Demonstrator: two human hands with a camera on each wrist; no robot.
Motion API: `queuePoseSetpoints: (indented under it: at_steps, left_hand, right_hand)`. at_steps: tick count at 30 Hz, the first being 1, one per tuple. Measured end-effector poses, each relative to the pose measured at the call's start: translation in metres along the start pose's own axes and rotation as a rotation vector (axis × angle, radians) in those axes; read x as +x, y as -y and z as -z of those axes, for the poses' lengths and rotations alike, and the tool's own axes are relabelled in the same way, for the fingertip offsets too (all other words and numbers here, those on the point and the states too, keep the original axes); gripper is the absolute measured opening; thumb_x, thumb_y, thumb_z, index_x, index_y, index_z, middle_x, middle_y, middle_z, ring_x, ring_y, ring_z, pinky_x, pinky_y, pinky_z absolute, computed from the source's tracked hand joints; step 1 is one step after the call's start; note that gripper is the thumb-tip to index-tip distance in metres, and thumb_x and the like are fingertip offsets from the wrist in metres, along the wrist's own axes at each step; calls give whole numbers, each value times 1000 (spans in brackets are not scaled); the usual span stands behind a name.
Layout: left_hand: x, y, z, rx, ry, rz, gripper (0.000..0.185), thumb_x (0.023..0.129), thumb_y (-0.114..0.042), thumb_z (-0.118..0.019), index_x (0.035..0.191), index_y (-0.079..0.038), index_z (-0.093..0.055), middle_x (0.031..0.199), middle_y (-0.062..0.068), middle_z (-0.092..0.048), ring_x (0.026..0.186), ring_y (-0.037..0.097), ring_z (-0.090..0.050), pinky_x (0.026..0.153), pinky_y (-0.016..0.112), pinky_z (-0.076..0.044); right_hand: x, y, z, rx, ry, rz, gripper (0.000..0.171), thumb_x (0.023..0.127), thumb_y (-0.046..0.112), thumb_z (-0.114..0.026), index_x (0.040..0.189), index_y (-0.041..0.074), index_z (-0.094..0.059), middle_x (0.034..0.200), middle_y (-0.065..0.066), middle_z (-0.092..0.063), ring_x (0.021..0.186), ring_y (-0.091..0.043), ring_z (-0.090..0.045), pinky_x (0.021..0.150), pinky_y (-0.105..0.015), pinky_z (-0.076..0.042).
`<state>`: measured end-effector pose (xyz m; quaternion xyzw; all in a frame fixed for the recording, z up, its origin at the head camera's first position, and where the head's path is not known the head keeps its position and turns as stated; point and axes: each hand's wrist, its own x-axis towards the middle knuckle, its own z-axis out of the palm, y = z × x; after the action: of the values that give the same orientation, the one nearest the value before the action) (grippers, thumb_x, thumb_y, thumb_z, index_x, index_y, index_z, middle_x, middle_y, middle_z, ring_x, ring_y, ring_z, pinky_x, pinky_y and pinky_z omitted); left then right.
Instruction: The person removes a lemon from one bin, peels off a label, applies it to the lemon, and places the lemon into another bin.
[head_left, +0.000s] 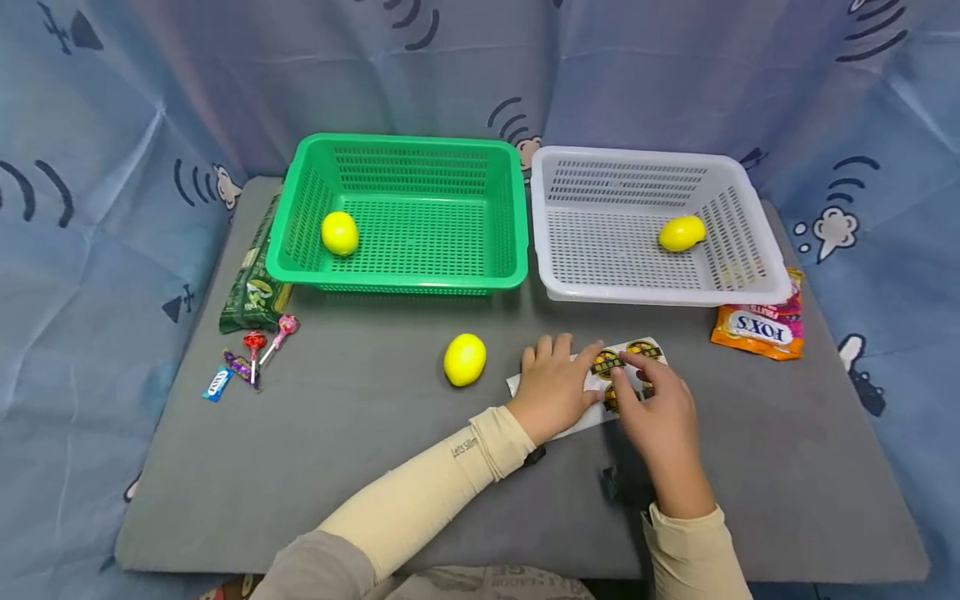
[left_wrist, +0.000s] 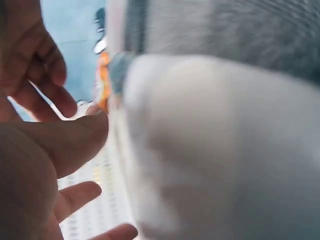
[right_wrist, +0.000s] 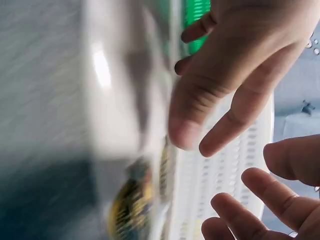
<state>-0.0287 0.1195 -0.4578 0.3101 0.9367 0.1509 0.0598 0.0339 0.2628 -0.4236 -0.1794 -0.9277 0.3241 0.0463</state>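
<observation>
A flat white packet (head_left: 639, 349) printed with round yellow-and-brown items lies on the grey table (head_left: 360, 467) in front of the white basket (head_left: 637, 157). My left hand (head_left: 561, 371) rests flat on the packet's left part, fingers straight. My right hand (head_left: 628, 379) touches the packet's right part with its fingertips, and its fingers look loose and spread in the right wrist view (right_wrist: 260, 200). The packet is a white blur in both wrist views (left_wrist: 200, 150) (right_wrist: 120, 100). A yellow lemon (head_left: 465, 359) sits just left of my left hand.
A green basket (head_left: 397, 146) at the back left holds one lemon (head_left: 340, 232). The white basket holds another lemon (head_left: 682, 232). An orange Fox's bag (head_left: 759, 327) lies at the right. A green packet (head_left: 255, 283), two lollipops (head_left: 255, 342) and small candies (head_left: 217, 383) lie at the left.
</observation>
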Motion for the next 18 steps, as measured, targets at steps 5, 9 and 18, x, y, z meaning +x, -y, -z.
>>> queuePoseSetpoints:
  at_steps: [5,9,18]
  left_hand:
    - [7,1,-13,3,-24,-38,77,88,-54,-82,156,-32,-54,120,0,-55,101,18,-43,77,30,-32]
    - [8,14,-9,-211,10,-79,76,86,-33,-91,153,-28,-56,110,2,-51,93,17,-45,74,24,-37]
    - [-8,47,4,-1012,-40,43,59,95,-22,-83,150,-17,-59,130,3,-70,106,10,-66,90,27,-53]
  right_hand:
    - [0,-16,1,17,9,-14,41,108,28,-61,141,4,-67,125,-25,-66,111,-41,-61,91,-58,-49]
    - [2,-17,1,52,-3,7,40,107,27,-63,141,5,-67,123,-23,-68,105,-38,-66,86,-52,-49]
    - [-5,8,10,168,-14,120,35,104,18,-70,138,7,-69,130,-14,-67,114,-27,-64,93,-38,-51]
